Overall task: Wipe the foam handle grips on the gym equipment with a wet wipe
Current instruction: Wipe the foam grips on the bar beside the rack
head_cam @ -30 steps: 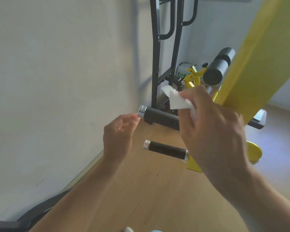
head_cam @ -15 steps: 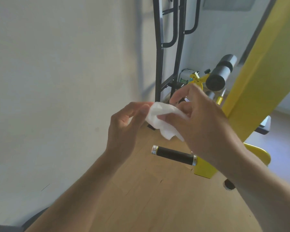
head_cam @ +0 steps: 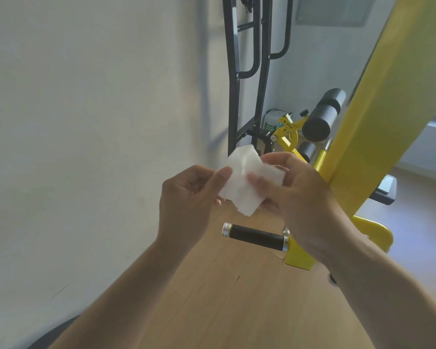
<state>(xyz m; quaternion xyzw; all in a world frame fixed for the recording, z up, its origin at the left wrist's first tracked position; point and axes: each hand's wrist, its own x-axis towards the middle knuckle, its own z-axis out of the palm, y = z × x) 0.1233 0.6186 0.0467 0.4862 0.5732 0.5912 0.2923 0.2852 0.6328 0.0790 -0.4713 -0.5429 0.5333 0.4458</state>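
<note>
From the head view, both your hands grasp the wet wipe (head_cam: 244, 182) in mid-air above the black foam grip (head_cam: 256, 237): your left hand (head_cam: 186, 205) pinches its left edge and your right hand (head_cam: 300, 195) pinches its right side. You seem to be refolding or spreading the wipe between passes, clear of any grip. Next, wrap it round that grip, which juts from the yellow frame (head_cam: 378, 137), and rub along its length.

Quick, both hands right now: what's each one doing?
Left hand: pinching the left edge of the wet wipe.
Right hand: holding the same wipe on its right side, thumb on top.
</note>
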